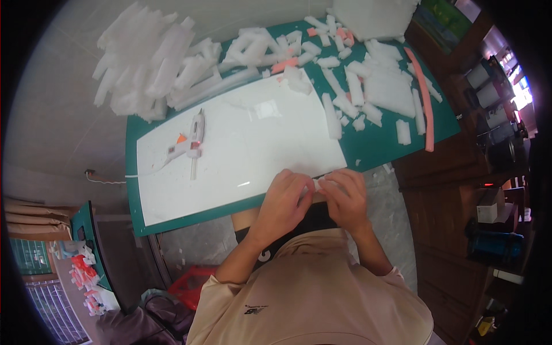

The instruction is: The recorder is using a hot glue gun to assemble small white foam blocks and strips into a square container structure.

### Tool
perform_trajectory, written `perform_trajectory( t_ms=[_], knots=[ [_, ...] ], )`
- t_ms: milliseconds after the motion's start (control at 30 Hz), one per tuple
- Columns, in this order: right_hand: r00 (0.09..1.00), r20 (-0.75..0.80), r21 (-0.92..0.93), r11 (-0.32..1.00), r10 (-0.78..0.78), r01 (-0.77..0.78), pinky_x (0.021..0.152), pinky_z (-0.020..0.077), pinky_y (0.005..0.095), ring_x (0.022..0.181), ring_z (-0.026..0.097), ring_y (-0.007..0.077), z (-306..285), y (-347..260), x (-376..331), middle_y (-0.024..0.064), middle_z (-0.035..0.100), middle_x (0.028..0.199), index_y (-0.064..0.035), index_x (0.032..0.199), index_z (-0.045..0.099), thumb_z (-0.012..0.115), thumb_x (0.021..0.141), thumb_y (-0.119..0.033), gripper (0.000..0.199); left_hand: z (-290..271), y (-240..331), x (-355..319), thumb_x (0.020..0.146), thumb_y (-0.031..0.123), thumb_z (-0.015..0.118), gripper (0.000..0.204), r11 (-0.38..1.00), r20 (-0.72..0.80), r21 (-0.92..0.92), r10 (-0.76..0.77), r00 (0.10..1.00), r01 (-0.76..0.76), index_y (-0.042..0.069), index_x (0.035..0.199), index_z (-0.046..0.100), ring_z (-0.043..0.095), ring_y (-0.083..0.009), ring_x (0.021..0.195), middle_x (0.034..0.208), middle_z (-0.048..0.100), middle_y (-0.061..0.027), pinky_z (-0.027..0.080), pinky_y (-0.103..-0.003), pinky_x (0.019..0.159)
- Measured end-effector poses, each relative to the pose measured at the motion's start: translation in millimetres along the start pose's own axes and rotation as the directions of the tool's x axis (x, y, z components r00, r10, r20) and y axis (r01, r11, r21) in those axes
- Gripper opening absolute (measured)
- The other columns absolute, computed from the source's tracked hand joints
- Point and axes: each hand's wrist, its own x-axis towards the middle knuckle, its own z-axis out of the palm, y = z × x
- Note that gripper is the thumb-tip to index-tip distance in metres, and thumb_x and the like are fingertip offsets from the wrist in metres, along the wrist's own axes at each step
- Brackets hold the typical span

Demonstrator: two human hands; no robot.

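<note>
Pinching one small white piece (317,185) in their fingertips, two hands — left hand (284,198) and right hand (348,202), both curled nearly closed — meet by the near edge of one green table (374,146). One white board (241,155) lies there with one glue gun (196,131) on it. White foam pieces (138,63) overlap, too many to count; one long pink strip (424,95) lies right. One tan shirt (322,287) bears small dark print.
</note>
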Motion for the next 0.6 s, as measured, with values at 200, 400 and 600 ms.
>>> perform_trajectory(
  t_ms=[200,400,600],
  knots=[
    [0.999,0.016,0.055,0.997,0.044,-0.045,0.08,0.0445,0.0387,0.093,0.056,0.0286,-5,3,0,0.0071,0.058,0.095,-0.01,0.088,0.068,0.068,0.068,-0.001,0.022,9,3,7,0.073,-0.003,0.064,0.018,0.999,-0.024,0.05,0.02,1.0,-0.018,0.005,0.087,0.057,0.053,-0.0293,0.078,0.085,0.059,-0.0089,0.045,-0.037,0.068],
    [0.999,0.023,0.029,0.998,0.05,-0.05,0.079,0.0424,0.0375,0.092,0.051,0.026,-9,12,-1,0.0041,0.055,0.091,-0.0125,0.083,0.069,0.074,0.063,-0.005,0.022,13,5,9,0.073,-0.004,0.062,0.018,0.999,-0.012,0.027,0.022,1.0,-0.021,0.004,0.087,0.055,0.052,-0.0312,0.077,0.083,0.058,-0.0105,0.042,-0.039,0.069],
    [1.0,0.0,-0.075,0.997,-0.003,0.003,0.076,0.0383,0.0363,0.085,0.054,0.0196,-13,10,-3,0.0003,0.054,0.086,-0.0143,0.086,0.067,0.074,0.062,-0.006,0.026,10,15,10,0.075,-0.002,0.065,0.013,0.998,-0.016,0.039,-0.048,0.999,0.048,0.004,0.084,0.058,0.056,-0.0288,0.077,0.084,0.061,-0.0089,0.047,-0.036,0.066]
  ],
)
